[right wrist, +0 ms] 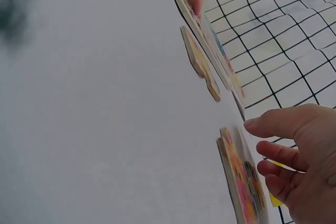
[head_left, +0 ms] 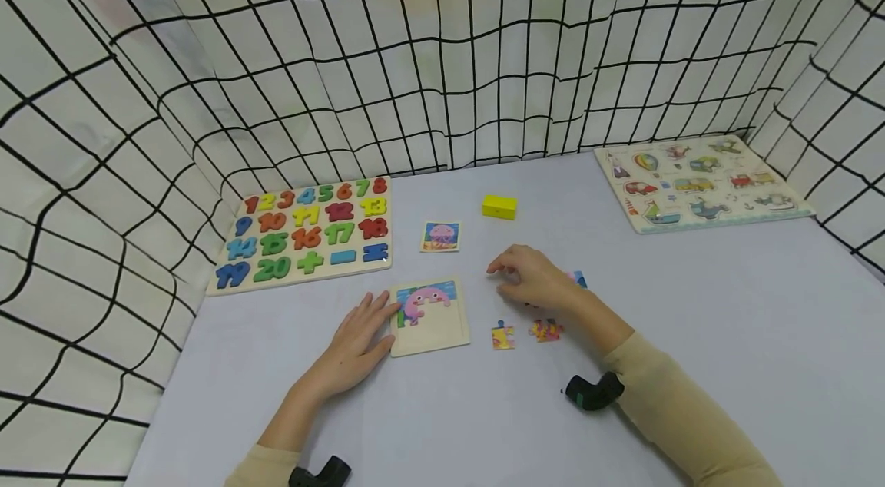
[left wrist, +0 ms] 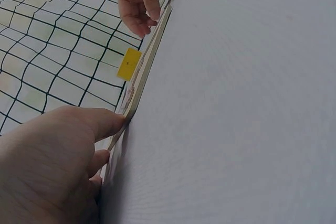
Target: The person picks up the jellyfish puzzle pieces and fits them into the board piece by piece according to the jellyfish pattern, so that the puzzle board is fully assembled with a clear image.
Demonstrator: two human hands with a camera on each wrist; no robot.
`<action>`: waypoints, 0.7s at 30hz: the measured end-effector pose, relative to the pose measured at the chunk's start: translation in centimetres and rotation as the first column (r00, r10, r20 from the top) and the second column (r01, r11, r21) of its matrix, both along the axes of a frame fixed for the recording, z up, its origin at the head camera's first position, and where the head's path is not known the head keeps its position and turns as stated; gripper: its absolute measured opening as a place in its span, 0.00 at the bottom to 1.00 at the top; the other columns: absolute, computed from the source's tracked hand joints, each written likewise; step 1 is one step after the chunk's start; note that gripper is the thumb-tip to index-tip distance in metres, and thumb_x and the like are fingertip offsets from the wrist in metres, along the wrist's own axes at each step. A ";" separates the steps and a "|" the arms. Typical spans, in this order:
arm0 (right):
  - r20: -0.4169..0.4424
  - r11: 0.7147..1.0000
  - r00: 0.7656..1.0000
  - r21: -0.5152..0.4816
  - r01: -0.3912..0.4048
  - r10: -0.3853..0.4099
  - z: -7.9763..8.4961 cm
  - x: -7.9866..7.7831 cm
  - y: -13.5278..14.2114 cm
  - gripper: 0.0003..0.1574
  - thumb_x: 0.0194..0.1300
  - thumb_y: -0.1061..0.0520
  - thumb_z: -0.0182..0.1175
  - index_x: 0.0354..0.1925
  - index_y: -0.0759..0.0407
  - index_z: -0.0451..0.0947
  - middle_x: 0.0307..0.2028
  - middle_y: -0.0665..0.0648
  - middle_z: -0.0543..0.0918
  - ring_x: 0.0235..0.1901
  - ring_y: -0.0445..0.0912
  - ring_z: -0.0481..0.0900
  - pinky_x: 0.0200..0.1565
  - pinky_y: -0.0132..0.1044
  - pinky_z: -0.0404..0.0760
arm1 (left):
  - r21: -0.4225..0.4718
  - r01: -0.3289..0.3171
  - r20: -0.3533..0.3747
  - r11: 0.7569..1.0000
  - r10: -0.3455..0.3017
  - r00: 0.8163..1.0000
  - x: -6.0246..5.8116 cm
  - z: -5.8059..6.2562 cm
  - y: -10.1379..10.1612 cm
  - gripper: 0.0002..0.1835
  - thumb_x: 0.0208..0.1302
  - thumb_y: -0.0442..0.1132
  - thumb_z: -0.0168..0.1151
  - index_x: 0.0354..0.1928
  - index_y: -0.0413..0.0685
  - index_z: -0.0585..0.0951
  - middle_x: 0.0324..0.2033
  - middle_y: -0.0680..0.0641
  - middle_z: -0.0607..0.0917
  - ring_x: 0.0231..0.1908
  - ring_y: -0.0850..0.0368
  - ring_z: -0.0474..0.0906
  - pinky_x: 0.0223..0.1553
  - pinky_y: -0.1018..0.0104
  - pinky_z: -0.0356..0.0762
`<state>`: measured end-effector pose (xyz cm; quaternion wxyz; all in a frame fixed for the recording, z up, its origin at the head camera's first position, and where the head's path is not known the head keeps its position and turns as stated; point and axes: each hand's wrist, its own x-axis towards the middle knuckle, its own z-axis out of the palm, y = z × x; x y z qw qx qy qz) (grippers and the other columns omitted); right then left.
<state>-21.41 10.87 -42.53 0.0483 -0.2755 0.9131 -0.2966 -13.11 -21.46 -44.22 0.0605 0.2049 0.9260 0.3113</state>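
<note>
A small wooden jigsaw tray (head_left: 435, 335), partly filled with a pink creature on blue, lies flat in the middle of the table. My left hand (head_left: 354, 347) touches its left side, fingers extended, thumb at the near corner; in the left wrist view the thumb meets the tray's edge. To the right of the tray, my right hand (head_left: 534, 279) is over the table with loosely bent fingers and nothing between them. Below it lie a yellow jigsaw piece (head_left: 503, 337) and pink-orange pieces (head_left: 546, 330). A blue piece (head_left: 579, 279) is partly hidden behind the right wrist.
A picture card (head_left: 441, 236) with a pink octopus and a yellow block (head_left: 499, 207) lie beyond the tray. The number puzzle board (head_left: 321, 260) is at the left, a vehicle puzzle board (head_left: 671, 203) at the back right. Black wire mesh (head_left: 449, 80) stands along the back and sides.
</note>
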 end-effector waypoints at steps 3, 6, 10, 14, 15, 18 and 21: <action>0.029 1.000 0.999 0.019 -0.022 0.021 0.3 -0.2 0.8 0.17 0.55 0.57 0.64 0.46 0.53 0.78 0.41 0.51 0.74 0.37 0.45 0.67 0.39 0.37 0.70 | 0.004 -0.004 -0.003 1.000 0.004 1.000 0.0 0.0 -0.1 0.28 0.67 0.45 0.51 0.68 0.51 0.61 0.69 0.45 0.52 0.69 0.47 0.37 0.64 0.45 0.35; 0.061 0.998 0.996 0.029 -0.062 0.060 0.7 -0.5 1.6 0.18 0.54 0.56 0.66 0.46 0.54 0.79 0.41 0.52 0.74 0.36 0.45 0.67 0.39 0.37 0.69 | 0.009 -0.004 -0.005 1.000 0.004 1.000 0.1 0.0 -0.1 0.28 0.67 0.45 0.51 0.68 0.51 0.61 0.69 0.45 0.52 0.69 0.46 0.37 0.64 0.45 0.34; 0.108 0.994 0.990 0.038 -0.101 0.096 1.0 -0.8 2.6 0.19 0.53 0.55 0.68 0.45 0.54 0.79 0.42 0.51 0.75 0.38 0.46 0.68 0.40 0.38 0.69 | 0.006 -0.003 -0.005 1.000 0.003 1.000 0.0 0.1 0.0 0.28 0.67 0.45 0.51 0.67 0.50 0.61 0.69 0.44 0.52 0.69 0.45 0.37 0.64 0.44 0.34; 0.152 0.992 0.982 0.045 -0.121 0.113 1.0 -1.1 3.4 0.15 0.52 0.54 0.68 0.41 0.51 0.79 0.42 0.51 0.74 0.40 0.46 0.67 0.43 0.39 0.68 | -0.002 -0.004 -0.008 1.000 0.004 1.000 0.0 0.0 0.0 0.28 0.66 0.45 0.52 0.67 0.50 0.61 0.69 0.44 0.53 0.69 0.45 0.38 0.64 0.44 0.35; 0.158 0.991 0.981 0.046 -0.126 0.117 1.0 -1.1 3.6 0.13 0.52 0.55 0.68 0.39 0.51 0.79 0.41 0.51 0.74 0.40 0.47 0.67 0.43 0.40 0.68 | -0.004 -0.003 -0.010 1.000 0.003 1.000 0.0 0.0 0.0 0.28 0.66 0.45 0.52 0.67 0.50 0.61 0.69 0.44 0.53 0.69 0.45 0.38 0.64 0.44 0.35; 0.181 0.991 0.976 0.043 -0.128 0.118 1.1 -1.2 3.8 0.07 0.55 0.55 0.66 0.34 0.50 0.78 0.37 0.50 0.74 0.38 0.46 0.67 0.42 0.40 0.68 | -0.005 -0.004 -0.011 1.000 0.004 1.000 0.0 0.0 0.0 0.28 0.66 0.45 0.52 0.67 0.50 0.61 0.69 0.44 0.52 0.69 0.45 0.38 0.64 0.44 0.35; 0.193 0.991 0.975 0.044 -0.124 0.114 1.2 -1.2 3.9 0.04 0.57 0.57 0.64 0.30 0.50 0.77 0.34 0.50 0.73 0.37 0.46 0.67 0.41 0.39 0.68 | -0.004 -0.004 -0.011 1.000 0.004 1.000 0.0 0.0 0.0 0.28 0.66 0.45 0.52 0.67 0.50 0.61 0.69 0.44 0.53 0.69 0.45 0.38 0.64 0.44 0.35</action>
